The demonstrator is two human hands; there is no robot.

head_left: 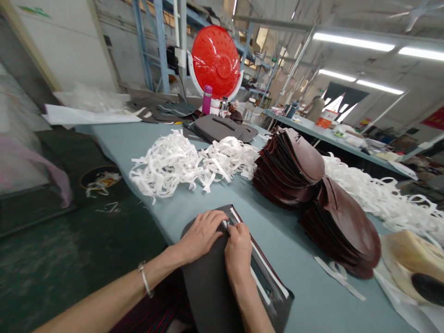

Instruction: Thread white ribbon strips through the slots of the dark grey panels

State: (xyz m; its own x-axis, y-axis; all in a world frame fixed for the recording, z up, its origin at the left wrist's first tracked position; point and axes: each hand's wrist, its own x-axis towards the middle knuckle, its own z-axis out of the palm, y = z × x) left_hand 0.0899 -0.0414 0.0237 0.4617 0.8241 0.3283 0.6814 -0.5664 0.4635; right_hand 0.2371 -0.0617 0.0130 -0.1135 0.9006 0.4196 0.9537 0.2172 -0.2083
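Far left of the brown stack (pixel 348 217), a bin (pixel 101 178) of scraps stands on the floor. Well left of the stack, a heap of white strips (pixel 166 162) lies tangled on the blue table (pixel 154 203). Nearer than the stack and to its left, the left hand (pixel 203 233) lies palm down on the panel (pixel 208 289), fingers close together and thumb held apart. The panel rests at the table's near edge, left of the stack: dark grey and matte, its far left corner rounded, a long slot down its right part, white tape (pixel 270 269) along both sides, the right edge dark brown. The right hand (pixel 239 252), curled, pinches the panel at the slot's far end; whether it has tape or edge is hidden. Right of the stack sits a yellowish block (pixel 412 254).
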